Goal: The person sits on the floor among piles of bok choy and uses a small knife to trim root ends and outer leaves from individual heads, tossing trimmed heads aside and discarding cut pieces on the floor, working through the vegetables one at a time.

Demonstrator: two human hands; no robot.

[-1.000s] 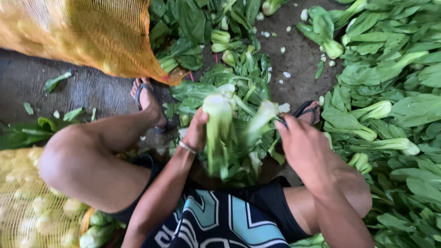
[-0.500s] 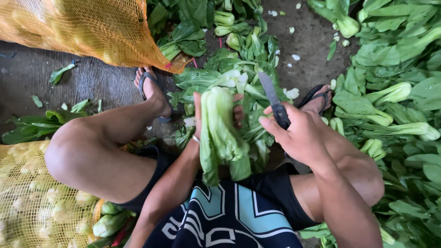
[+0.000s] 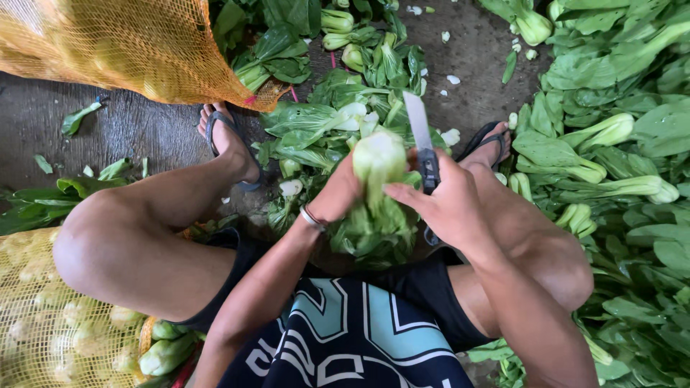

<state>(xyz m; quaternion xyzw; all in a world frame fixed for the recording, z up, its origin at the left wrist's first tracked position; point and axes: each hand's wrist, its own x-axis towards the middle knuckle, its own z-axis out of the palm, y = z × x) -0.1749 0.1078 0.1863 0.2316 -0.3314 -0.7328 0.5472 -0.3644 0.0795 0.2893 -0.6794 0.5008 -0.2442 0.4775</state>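
Note:
My left hand grips a head of bok choy between my knees, its pale base turned up and its green leaves hanging down. My right hand holds a knife with a dark handle; the blade points up and away, just right of the bok choy's base. The right fingers also touch the vegetable's side. A thin bracelet sits on my left wrist.
Trimmed leaves and cut bases lie between my sandalled feet. A large pile of bok choy fills the right side. An orange net sack lies at top left, a yellow net sack of vegetables at bottom left.
The bok choy has been turned base-up in my left hand. My right hand has brought the knife in closer, with the blade now upright beside the base.

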